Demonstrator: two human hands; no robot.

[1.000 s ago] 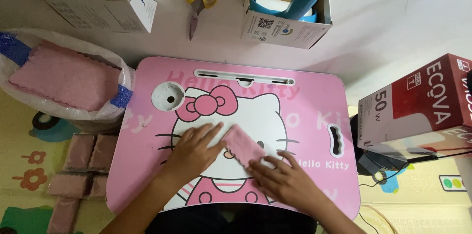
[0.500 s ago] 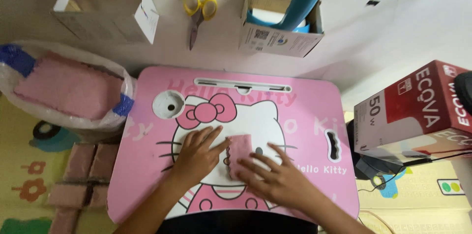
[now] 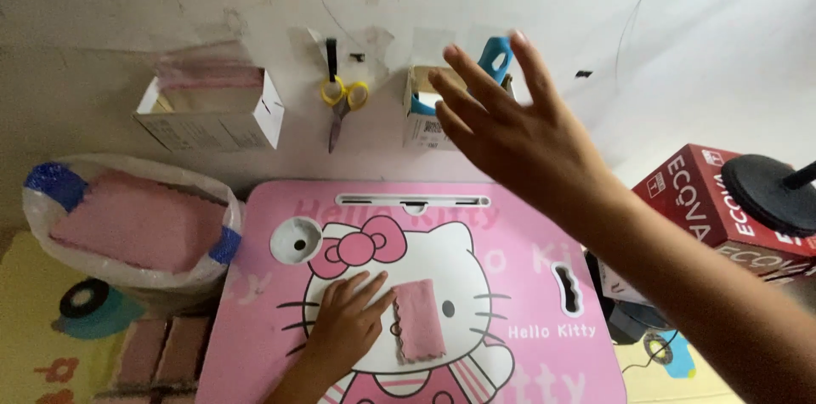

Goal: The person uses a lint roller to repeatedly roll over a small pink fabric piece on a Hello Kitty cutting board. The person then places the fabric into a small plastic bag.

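A pink lap table (image 3: 527, 285) with a cartoon cat print fills the lower middle of the view. To the left of the left hand, well apart, sits a plastic bag (image 3: 127, 226) holding pink cloth. The right hand (image 3: 510, 128) is raised high above the table, fingers spread and holding nothing, close in front of a small cardboard box (image 3: 422, 119) fixed to the wall with a blue tool in it. The left hand (image 3: 344, 323) lies flat on the table, fingers stretched out and pressing down. The folded pink cloth (image 3: 418, 321) lies on the table just right of that hand, its scalloped left edge touching the fingertips. Yellow-handled scissors (image 3: 342, 107) hang on the wall above.
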